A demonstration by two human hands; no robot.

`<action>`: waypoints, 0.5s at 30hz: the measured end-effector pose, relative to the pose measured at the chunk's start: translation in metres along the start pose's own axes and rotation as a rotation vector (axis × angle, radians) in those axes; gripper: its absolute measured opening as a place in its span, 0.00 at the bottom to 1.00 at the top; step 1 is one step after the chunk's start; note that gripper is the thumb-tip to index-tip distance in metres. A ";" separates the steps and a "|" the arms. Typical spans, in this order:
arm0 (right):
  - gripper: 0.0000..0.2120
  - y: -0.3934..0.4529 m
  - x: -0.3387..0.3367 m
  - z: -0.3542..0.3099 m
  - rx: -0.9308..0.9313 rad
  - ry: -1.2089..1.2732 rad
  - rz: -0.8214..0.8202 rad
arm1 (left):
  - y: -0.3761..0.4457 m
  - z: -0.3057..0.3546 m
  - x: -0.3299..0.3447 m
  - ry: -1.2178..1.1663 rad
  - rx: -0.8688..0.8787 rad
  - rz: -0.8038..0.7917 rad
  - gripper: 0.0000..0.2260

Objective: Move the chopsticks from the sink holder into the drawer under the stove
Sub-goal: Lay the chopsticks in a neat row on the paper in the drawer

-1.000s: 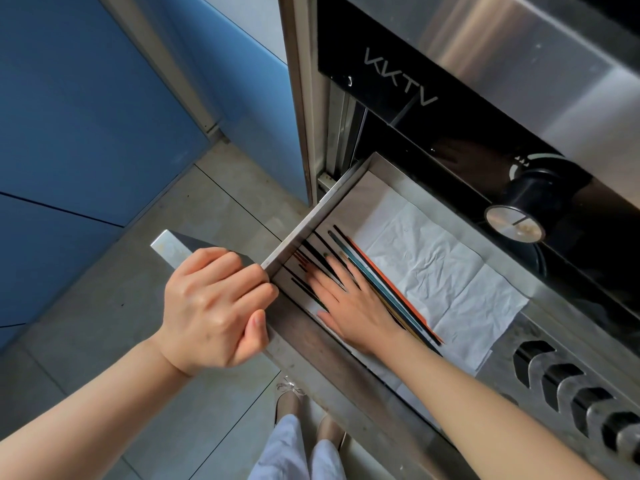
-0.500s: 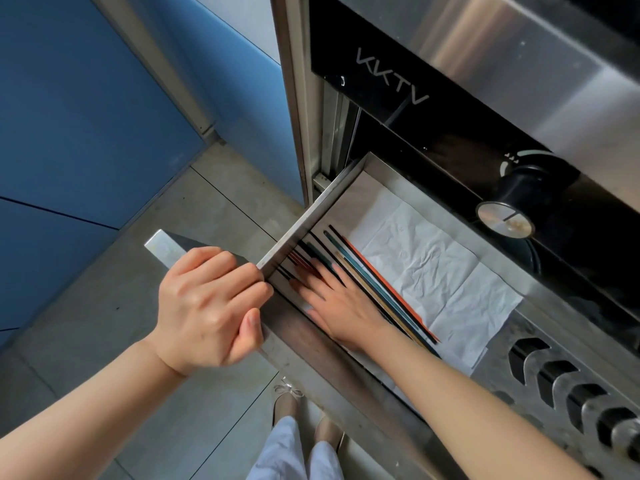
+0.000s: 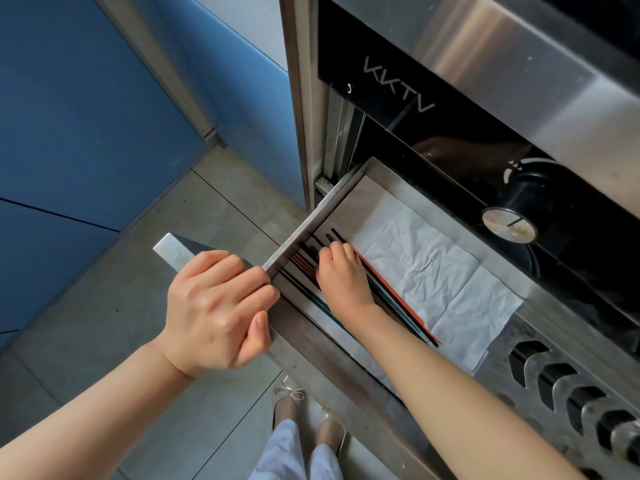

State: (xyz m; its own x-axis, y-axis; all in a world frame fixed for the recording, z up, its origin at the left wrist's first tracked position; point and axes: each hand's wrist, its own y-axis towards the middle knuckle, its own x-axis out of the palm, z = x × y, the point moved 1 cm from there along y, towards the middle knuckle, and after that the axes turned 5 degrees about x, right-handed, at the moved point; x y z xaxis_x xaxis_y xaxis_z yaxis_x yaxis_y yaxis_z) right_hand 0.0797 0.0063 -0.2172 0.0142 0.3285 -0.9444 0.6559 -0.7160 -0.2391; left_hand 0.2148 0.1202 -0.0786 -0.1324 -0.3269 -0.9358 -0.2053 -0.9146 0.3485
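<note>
Chopsticks [image 3: 391,292], several, under right hand [image 3: 344,278].

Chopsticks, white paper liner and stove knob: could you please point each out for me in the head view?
chopsticks [image 3: 398,299], head view, on the orange stick beside the right wrist.
white paper liner [image 3: 446,275], head view, on its creased middle.
stove knob [image 3: 509,225], head view, on its round metal face.

Left hand [image 3: 221,306]: fingers [image 3: 239,271] curled in a closed grip, forearm extended. Right hand [image 3: 343,275]: palm down, fingers bent, arm outstretched.
</note>
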 end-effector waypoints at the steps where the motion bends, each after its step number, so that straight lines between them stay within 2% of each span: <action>1: 0.11 0.002 0.002 -0.001 -0.016 -0.007 -0.016 | 0.000 0.000 0.000 -0.002 0.001 0.002 0.22; 4: 0.15 0.006 0.003 -0.003 -0.019 -0.014 -0.040 | 0.000 0.000 0.000 -0.011 0.001 0.010 0.22; 11: 0.13 0.012 -0.004 -0.010 0.077 0.055 -0.043 | -0.001 -0.001 0.001 -0.027 -0.002 0.018 0.22; 15: 0.08 0.011 -0.012 -0.007 0.084 0.153 -0.041 | -0.001 0.000 0.002 -0.033 -0.007 0.006 0.22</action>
State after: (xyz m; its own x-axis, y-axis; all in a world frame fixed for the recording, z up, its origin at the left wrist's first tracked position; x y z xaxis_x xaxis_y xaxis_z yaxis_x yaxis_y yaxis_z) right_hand 0.0924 -0.0014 -0.2065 0.1074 0.4436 -0.8898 0.5929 -0.7470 -0.3009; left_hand 0.2148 0.1202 -0.0805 -0.1655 -0.3246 -0.9313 -0.1973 -0.9143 0.3537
